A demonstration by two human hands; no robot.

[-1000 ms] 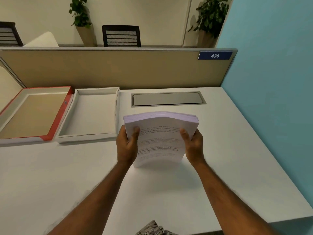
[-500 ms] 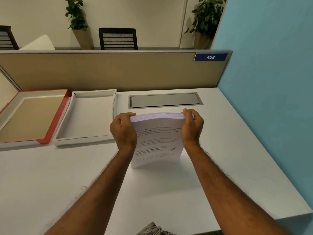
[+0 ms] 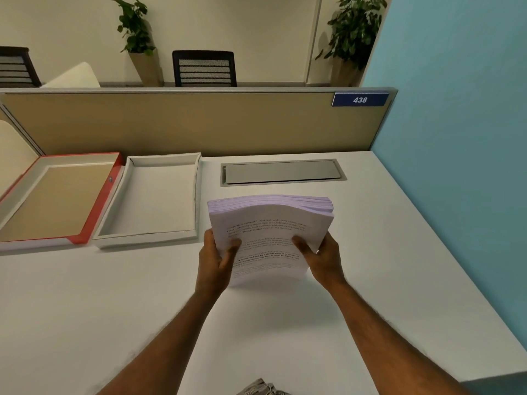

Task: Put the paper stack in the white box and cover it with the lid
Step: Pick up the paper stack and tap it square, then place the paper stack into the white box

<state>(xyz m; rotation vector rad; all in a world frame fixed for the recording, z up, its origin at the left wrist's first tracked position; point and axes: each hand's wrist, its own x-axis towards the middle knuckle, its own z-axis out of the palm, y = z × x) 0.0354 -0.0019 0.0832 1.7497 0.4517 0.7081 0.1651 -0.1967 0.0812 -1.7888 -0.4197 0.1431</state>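
Both hands [image 3: 271, 260] around paper stack [image 3: 271, 223]

Where things stand on the desk before me

I hold the paper stack [image 3: 271, 238] between my left hand [image 3: 215, 259] and my right hand [image 3: 325, 259], its lower edge on the desk [image 3: 399, 266]. To its left lies the box [image 3: 148, 236], and the lid [image 3: 94, 220] lies left of the box, touching it. Behind the stack a cable hatch [image 3: 282, 172] is set in the desk, and behind that stands the partition [image 3: 185, 124].

This is an office cubicle. A tan partition [image 3: 185, 124] bearing a "438" number plate [image 3: 360, 99] backs the white desk [image 3: 114, 309]. Beyond the partition stand mesh chairs [image 3: 204, 68] and potted plants [image 3: 137, 32].
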